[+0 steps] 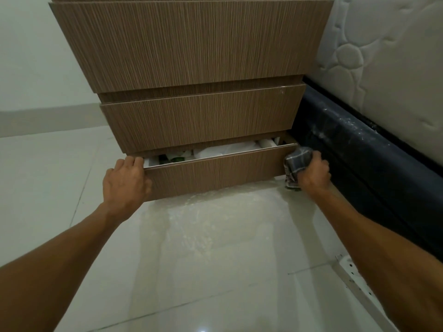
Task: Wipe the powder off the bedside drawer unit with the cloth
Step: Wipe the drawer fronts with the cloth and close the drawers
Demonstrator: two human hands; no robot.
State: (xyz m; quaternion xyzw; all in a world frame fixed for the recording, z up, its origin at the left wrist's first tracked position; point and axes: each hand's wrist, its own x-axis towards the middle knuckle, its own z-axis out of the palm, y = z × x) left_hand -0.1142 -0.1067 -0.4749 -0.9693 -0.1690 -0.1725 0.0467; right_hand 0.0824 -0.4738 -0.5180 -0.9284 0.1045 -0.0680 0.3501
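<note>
The brown wood-grain bedside drawer unit [191,49] fills the upper middle of the head view. Its bottom drawer [215,170] is pulled out a little, showing white items inside. My left hand [125,180] grips the drawer's left end, fingers over its top edge. At the drawer's right end my right hand [314,170] holds a bunched dark checked cloth [296,162] pressed against the corner. White powder [215,202] lies on the floor just below the drawer.
A dark bed base [354,149] streaked with powder runs along the right, with a white quilted mattress [388,56] above it. Glossy pale floor tiles [60,178] surround the unit. A white power strip [347,265] lies on the floor at lower right.
</note>
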